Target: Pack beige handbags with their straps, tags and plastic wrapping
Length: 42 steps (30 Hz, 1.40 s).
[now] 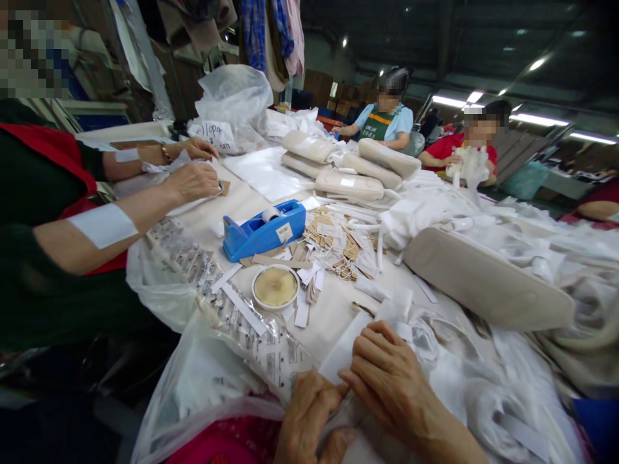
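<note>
Head view showed a broad work table (333, 312) with a pale cover. A long beige padded piece (488, 277) lay on its right side, among white wrapping. A blue tape dispenser (242, 241) stood farther back, beside a heap of corded tags (343, 241). A co-worker's hands (191, 180) were at the far left edge, well apart from the person's own.

A white strip (344, 348) lay at the near edge of the table, reaching under the person's fingers; its nearest end was hidden. A round dish (275, 287) sat beyond it to the left, apart from both hands. In this inspector's judgement, sound handling of the strip called for one hand to steady it flat while the other worked at the edge with light, even fingertip pressure, so that it neither creased nor skewed. Nearby loose wrapping was best kept out from under it.

The right hand (387, 367) was partly closed, knuckles raised, fingers bent down over the strip. The left hand (312, 406) was loosely curled, its fingers meeting the right fingertips at the strip's near end. Contact appeared light; whether either hand pinched the strip or merely pressed it could not be determined.
</note>
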Each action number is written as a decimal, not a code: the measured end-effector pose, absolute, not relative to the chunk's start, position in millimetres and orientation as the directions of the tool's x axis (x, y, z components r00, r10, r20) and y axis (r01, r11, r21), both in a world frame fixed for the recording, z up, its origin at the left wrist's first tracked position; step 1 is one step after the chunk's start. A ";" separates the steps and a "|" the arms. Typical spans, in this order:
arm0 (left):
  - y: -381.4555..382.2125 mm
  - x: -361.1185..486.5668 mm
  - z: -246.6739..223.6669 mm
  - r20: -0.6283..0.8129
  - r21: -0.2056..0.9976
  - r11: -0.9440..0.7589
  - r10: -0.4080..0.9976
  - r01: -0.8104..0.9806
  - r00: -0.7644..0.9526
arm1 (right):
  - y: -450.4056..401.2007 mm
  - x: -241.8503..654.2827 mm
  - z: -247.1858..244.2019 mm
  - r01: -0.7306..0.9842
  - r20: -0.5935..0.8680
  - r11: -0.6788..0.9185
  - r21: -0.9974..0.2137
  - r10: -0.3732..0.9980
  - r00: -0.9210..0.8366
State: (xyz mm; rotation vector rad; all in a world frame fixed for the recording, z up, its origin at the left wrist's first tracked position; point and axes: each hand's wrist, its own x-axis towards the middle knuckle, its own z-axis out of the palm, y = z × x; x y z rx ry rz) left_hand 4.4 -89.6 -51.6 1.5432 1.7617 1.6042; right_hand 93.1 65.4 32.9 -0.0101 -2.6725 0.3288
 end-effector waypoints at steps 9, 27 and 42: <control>-89.1 -0.5 -62.9 0.481 0.765 -0.231 0.825 0.601 -0.297 | 56.0 90.7 28.6 0.013 0.173 0.955 -0.295 0.067 -0.983; -100.5 -13.0 -45.3 0.425 0.886 -0.315 0.846 0.341 -0.322 | 58.1 89.8 19.3 0.082 0.101 0.943 -0.323 0.121 -0.987; -99.9 -45.6 -30.9 0.337 0.869 -0.223 0.921 0.441 -0.198 | 53.9 91.6 19.3 0.131 0.116 0.941 -0.311 0.174 -0.978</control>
